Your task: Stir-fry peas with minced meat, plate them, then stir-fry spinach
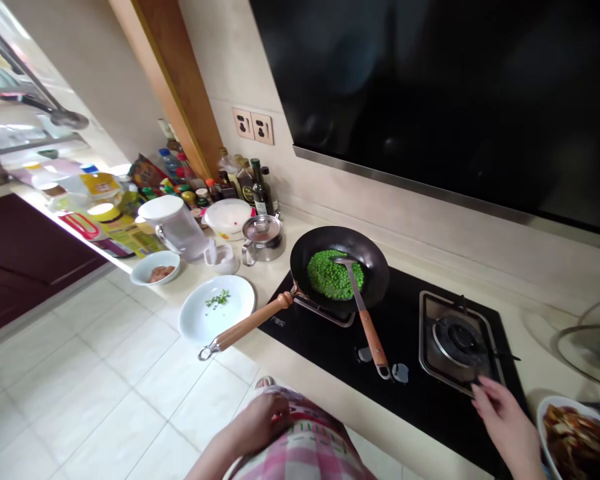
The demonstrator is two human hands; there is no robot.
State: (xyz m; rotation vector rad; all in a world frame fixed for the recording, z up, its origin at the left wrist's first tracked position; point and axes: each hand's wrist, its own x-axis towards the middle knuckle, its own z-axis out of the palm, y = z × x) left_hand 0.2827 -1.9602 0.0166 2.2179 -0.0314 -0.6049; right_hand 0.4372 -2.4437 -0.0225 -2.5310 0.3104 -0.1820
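The right hand (505, 420), fingers loosely spread and holding nothing, rests at the black hob (410, 333) edge near the right burner (457, 340). The left hand (260, 420) lies curled against the checked apron (305, 447). White lettering beside the wok (340, 267) is too small to read.

garment: pink-and-white checked apron (305, 447) with a printed band (green and red marks)
arms: bare, no sleeves in view

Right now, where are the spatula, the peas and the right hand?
spatula (369, 327), head view, on its wooden handle.
peas (327, 275), head view, middle of the green heap in the pan.
right hand (505, 420), head view, back of the hand.
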